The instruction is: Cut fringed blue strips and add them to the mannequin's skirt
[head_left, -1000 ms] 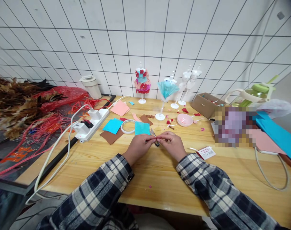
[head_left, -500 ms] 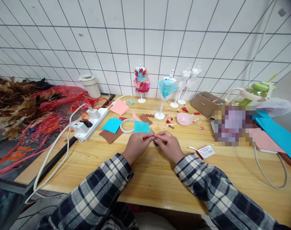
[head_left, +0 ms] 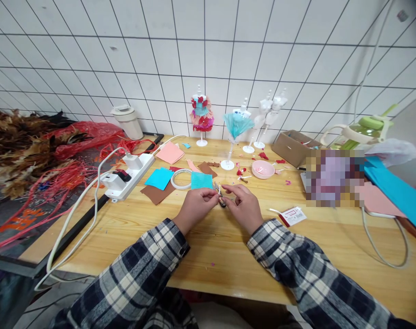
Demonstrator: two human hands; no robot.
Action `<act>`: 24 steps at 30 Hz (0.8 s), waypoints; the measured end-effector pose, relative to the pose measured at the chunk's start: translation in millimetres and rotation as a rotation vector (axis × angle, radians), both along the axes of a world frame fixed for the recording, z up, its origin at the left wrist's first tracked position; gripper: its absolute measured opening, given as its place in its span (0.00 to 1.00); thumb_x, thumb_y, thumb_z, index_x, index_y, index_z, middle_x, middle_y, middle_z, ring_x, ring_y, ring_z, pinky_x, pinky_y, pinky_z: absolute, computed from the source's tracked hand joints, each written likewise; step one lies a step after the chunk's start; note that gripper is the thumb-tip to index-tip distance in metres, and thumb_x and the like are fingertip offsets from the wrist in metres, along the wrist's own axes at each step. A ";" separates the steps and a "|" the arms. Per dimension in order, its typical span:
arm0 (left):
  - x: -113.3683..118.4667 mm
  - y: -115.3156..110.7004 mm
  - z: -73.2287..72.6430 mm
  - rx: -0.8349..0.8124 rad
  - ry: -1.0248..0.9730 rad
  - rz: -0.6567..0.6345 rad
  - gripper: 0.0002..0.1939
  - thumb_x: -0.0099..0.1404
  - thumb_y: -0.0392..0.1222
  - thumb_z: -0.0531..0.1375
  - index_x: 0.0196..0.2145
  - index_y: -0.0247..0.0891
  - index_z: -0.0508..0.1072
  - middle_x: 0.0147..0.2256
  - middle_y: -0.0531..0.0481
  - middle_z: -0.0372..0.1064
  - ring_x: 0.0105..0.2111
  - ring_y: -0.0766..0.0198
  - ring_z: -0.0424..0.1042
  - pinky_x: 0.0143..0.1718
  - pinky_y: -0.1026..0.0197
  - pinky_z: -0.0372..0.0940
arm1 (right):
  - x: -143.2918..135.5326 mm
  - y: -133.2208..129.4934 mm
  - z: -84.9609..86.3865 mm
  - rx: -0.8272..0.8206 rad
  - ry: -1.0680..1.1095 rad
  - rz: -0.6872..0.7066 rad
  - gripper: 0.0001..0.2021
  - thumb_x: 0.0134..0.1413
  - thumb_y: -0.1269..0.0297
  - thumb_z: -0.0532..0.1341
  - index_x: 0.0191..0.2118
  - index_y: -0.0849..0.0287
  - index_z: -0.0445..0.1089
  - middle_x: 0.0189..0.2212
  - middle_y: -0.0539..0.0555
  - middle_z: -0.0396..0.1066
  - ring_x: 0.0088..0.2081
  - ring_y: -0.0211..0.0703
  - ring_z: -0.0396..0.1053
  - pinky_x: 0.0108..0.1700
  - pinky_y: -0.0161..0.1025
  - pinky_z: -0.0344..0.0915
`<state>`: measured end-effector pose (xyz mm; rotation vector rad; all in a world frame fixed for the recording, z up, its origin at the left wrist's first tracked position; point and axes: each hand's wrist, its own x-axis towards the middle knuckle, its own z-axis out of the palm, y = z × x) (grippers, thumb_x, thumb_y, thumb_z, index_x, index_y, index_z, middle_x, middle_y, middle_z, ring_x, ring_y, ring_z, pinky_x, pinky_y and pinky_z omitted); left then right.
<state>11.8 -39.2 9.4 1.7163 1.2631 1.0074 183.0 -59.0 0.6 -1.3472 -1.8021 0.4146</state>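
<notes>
Above the table, my left hand (head_left: 198, 206) is pinched closed at thumb and forefinger. A tiny pale piece seems to stick up at its fingertips, too small to name. Close by on the right is my right hand (head_left: 244, 205), its thumb and forefinger spread apart, with nothing plainly held. Between and behind the fingertips lie small scissors (head_left: 223, 204) with dark handles, partly hidden. Just beyond my left hand are a turquoise paper square (head_left: 201, 180) and a roll of white tape (head_left: 173, 181).
Behind stand a mini mannequin in a turquoise paper skirt (head_left: 238, 124), another in a ruffled dress (head_left: 201, 114), and a pink bowl (head_left: 263, 170). A power strip (head_left: 129, 180) with cables lies left. Right are a tag (head_left: 293, 216) and a cardboard box (head_left: 293, 148).
My right forefinger has lifted away from the left fingertips, parting from the thumb. My left hand has stayed pinched in nearly the same place.
</notes>
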 end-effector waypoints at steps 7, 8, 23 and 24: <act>1.6 2.1 -1.4 -0.075 -0.057 -0.019 0.10 0.55 0.43 0.61 0.32 0.35 0.80 0.30 0.48 0.80 0.29 0.60 0.77 0.32 0.63 0.71 | -0.6 -1.2 0.8 0.021 -0.065 0.039 0.10 0.58 0.61 0.61 0.43 0.51 0.78 0.36 0.53 0.75 0.29 0.40 0.68 0.34 0.37 0.64; 1.8 2.0 -1.0 -0.083 -0.053 -0.022 0.11 0.55 0.43 0.61 0.32 0.35 0.80 0.30 0.48 0.80 0.29 0.60 0.77 0.31 0.63 0.70 | -1.0 -1.4 0.5 0.022 -0.072 0.040 0.10 0.58 0.61 0.61 0.43 0.51 0.78 0.36 0.52 0.75 0.30 0.40 0.69 0.34 0.37 0.64; 4.3 1.1 0.7 -0.228 -0.104 -0.035 0.13 0.56 0.41 0.59 0.36 0.35 0.80 0.29 0.49 0.79 0.27 0.62 0.76 0.26 0.65 0.69 | 0.4 -1.6 2.8 0.056 -0.107 0.053 0.07 0.58 0.63 0.61 0.39 0.54 0.76 0.35 0.52 0.76 0.34 0.42 0.70 0.36 0.37 0.63; 4.8 0.9 0.7 -0.249 -0.120 -0.035 0.13 0.56 0.41 0.59 0.36 0.35 0.80 0.29 0.48 0.79 0.28 0.62 0.77 0.26 0.65 0.69 | 0.6 -1.4 2.4 0.058 -0.117 0.056 0.07 0.59 0.63 0.61 0.39 0.54 0.76 0.35 0.52 0.76 0.34 0.42 0.70 0.36 0.38 0.63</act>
